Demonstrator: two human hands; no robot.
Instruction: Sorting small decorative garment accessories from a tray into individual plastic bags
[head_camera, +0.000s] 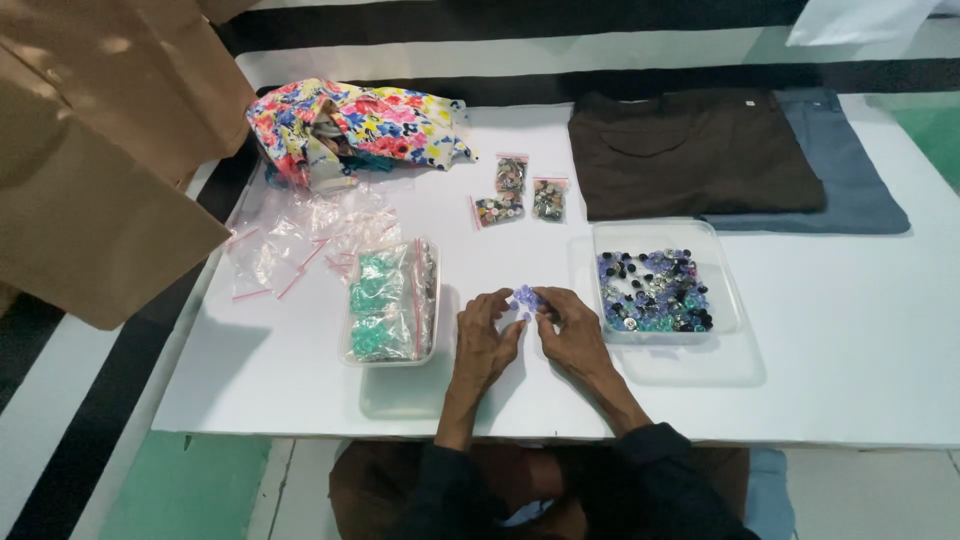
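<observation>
My left hand (486, 338) and my right hand (574, 334) meet over the white table (830, 370), both pinching a small clear bag of purple buttons (525, 300) between their fingertips. Just right of my right hand stands a clear plastic tray (722, 290) filled with several loose buttons in blue, purple and black. Left of my left hand sits a clear container (392, 300) packed with small bags of teal buttons.
Three small bags of mixed buttons (521, 195) lie further back. Empty zip bags (300, 240) are scattered at the left, behind them a floral cloth bundle (355, 130). Folded brown (690, 150) and grey-blue (850, 170) garments lie at the back right. Brown cardboard (90, 150) overhangs the left.
</observation>
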